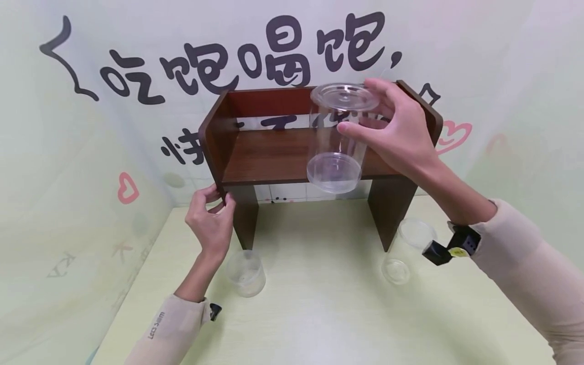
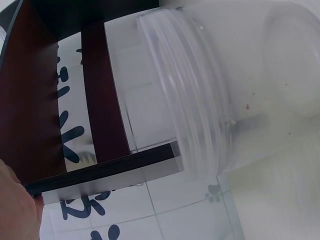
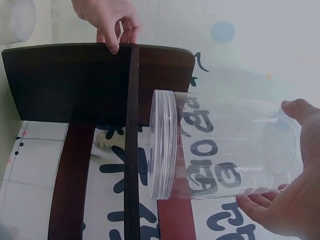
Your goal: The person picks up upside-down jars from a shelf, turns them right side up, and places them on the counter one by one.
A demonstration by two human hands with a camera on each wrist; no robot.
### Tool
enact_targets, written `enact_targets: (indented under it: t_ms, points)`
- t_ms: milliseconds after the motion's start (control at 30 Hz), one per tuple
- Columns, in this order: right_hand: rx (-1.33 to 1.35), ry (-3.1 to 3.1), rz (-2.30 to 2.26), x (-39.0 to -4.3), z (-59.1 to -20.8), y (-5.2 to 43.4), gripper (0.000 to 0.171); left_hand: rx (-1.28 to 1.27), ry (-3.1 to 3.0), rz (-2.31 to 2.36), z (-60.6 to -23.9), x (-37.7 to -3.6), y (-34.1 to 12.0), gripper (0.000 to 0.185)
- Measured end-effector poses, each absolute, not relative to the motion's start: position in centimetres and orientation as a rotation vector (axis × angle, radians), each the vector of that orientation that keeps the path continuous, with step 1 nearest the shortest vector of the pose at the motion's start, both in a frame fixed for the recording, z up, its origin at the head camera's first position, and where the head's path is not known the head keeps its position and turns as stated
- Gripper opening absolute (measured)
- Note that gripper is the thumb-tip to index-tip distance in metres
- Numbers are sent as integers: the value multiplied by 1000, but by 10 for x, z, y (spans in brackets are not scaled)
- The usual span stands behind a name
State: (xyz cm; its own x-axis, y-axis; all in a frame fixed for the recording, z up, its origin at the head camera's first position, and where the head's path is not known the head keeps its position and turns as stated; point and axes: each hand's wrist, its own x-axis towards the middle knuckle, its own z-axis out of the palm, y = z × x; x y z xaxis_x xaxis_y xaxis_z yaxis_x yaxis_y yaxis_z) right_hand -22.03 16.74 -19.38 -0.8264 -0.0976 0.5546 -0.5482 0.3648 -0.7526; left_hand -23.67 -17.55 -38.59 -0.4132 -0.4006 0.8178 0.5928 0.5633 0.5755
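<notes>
My right hand (image 1: pixel 394 129) grips a clear plastic jar (image 1: pixel 337 139) near its upper end, thumb on one side and fingers on the other. In the right wrist view the jar's ribbed lid (image 3: pixel 163 145) faces down, close to the middle board (image 1: pixel 269 152) of a dark brown wooden shelf. The jar overlaps that board in the head view. My left hand (image 1: pixel 212 218) pinches the edge of the shelf's left side panel (image 1: pixel 214 137), around the middle board's height. Below the left hand, a second clear container (image 1: pixel 246 276) stands on the table, its ribbed rim large in the left wrist view.
Another clear container (image 1: pixel 417 233) stands by the shelf's right leg (image 1: pixel 390 210), under my right forearm. The shelf rests on a pale table (image 1: pixel 310 299). Behind it hangs a white wall cloth (image 1: pixel 150 30) with black lettering and pink hearts.
</notes>
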Motion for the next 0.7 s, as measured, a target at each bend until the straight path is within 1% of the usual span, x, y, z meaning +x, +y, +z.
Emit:
enact_targets:
  t_ms: [433, 700]
  points:
    - [587, -2207, 1543, -184, -205, 176, 78, -125, -1647, -1125, -388, -236, -175, 23]
    - [600, -2154, 1608, -173, -226, 182, 75, -118, -1634, -1180, -385, -233, -174, 26]
